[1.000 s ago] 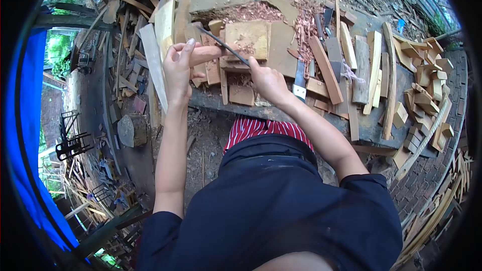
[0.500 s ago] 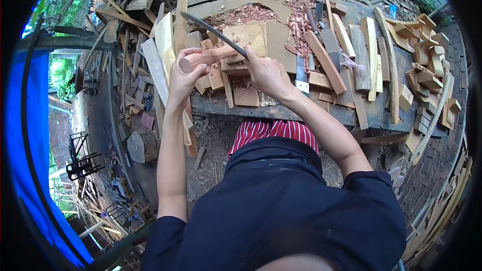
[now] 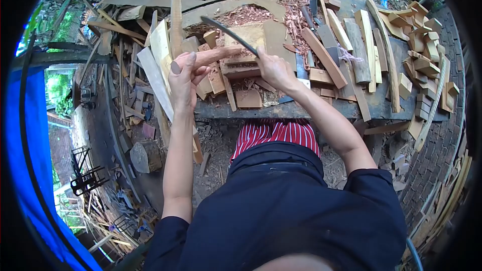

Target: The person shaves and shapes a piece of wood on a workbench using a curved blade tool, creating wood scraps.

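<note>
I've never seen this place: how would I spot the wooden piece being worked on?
On the cluttered workbench, find the pale, squarish block. Just left of it, the left hand holds the wooden piece, its far end by the dark tool in the right hand. It is reddish and rounded, unlike the flat-sided boards nearby.

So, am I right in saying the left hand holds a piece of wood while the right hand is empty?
The right hand isn't empty: the head view shows it gripping a long dark tool; the left hand holds the wood.
</note>
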`<state>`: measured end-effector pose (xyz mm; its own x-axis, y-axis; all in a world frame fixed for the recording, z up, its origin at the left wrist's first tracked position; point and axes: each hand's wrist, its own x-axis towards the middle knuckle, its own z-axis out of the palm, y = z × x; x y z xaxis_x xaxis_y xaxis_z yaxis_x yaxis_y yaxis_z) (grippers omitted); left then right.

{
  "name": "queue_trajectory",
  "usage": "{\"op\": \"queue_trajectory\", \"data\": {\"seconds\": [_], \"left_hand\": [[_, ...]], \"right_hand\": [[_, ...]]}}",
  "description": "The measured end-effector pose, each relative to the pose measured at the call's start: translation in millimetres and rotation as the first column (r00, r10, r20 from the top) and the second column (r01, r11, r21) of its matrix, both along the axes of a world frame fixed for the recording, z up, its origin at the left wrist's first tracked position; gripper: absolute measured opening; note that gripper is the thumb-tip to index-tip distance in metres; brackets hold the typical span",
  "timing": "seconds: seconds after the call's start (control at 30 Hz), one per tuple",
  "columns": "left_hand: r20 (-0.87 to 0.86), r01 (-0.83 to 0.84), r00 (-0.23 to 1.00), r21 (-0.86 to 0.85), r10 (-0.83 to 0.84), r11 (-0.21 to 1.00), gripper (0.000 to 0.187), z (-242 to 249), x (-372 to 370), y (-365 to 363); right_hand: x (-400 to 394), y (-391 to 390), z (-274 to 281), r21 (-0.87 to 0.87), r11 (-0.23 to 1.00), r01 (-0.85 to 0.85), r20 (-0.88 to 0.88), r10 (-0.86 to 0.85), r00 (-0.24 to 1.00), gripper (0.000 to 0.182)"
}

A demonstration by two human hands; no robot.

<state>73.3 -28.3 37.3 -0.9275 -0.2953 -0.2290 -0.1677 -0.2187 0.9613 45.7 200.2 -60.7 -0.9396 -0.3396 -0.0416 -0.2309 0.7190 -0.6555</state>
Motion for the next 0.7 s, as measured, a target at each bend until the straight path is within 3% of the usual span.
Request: {"op": "queue_trajectory", "data": {"seconds": [0.03, 0.1, 0.17, 0.23, 0.33, 0.43, 0.47, 0.5, 0.57, 0.63, 0.7], "left_hand": [[0.003, 0.007, 1.0, 0.004, -0.007, 1.0, 0.034, 1.1, -1.7, 2.1], [-0.062, 0.121, 0.986, -0.367, -0.154, 0.922, 0.033, 7.9, -6.8, 2.3], [-0.061, 0.137, 0.981, -0.472, -0.187, 0.871, 0.036, 10.3, -14.6, -3.7], [-0.118, 0.036, 0.973, -0.773, -0.199, 0.634, 0.036, 4.1, -18.0, -9.9], [-0.171, -0.026, 0.962, -0.835, -0.215, 0.55, 0.035, 5.6, -17.9, -3.5], [-0.205, -0.074, 0.948, -0.886, -0.243, 0.457, 0.035, 6.0, -18.0, 1.9], [-0.235, -0.11, 0.934, -0.905, -0.268, 0.411, 0.035, 7.3, -20.6, 3.4], [-0.244, -0.117, 0.931, -0.904, -0.272, 0.412, 0.035, 8.7, -23.5, 3.1], [-0.253, -0.101, 0.946, -0.825, -0.204, 0.556, 0.037, 6.6, -23.0, 5.1], [-0.25, -0.105, 0.943, -0.849, -0.219, 0.517, 0.039, 4.3, -25.6, 5.4], [-0.235, -0.113, 0.942, -0.894, -0.24, 0.433, 0.042, 0.8, -28.0, 3.3]], "right_hand": [[2.4, -5.1, 5.6, -0.03, 1.0, 0.007, 0.052, -0.005, 0.999, 0.023], [6.2, -12.5, 11.1, -0.018, 1.0, -0.013, 0.083, 0.014, 0.996, 0.025], [5.7, -20.8, 1.7, -0.046, 0.997, -0.065, 0.043, 0.067, 0.997, 0.026], [6.5, -28.3, 22.2, -0.114, 0.992, -0.062, 0.015, 0.064, 0.998, 0.028], [9.3, -29.4, 77.1, -0.3, 0.954, -0.005, -0.101, -0.027, 0.994, 0.029], [7.1, -26.4, 73.2, -0.227, 0.974, 0.0, -0.022, -0.005, 1.0, 0.026], [7.8, -26.4, 44.5, -0.049, 0.998, -0.039, 0.041, 0.041, 0.998, 0.025], [3.9, -27.0, 38.7, -0.048, 0.998, -0.035, 0.031, 0.036, 0.999, 0.025], [-0.2, -24.4, 27.1, -0.04, 0.996, -0.075, 0.003, 0.075, 0.997, 0.024], [-3.2, -28.4, 43.6, -0.079, 0.994, -0.072, -0.047, 0.068, 0.997, 0.024], [-4.0, -28.5, 81.9, -0.139, 0.988, -0.067, 0.05, 0.074, 0.996, 0.022]]}}
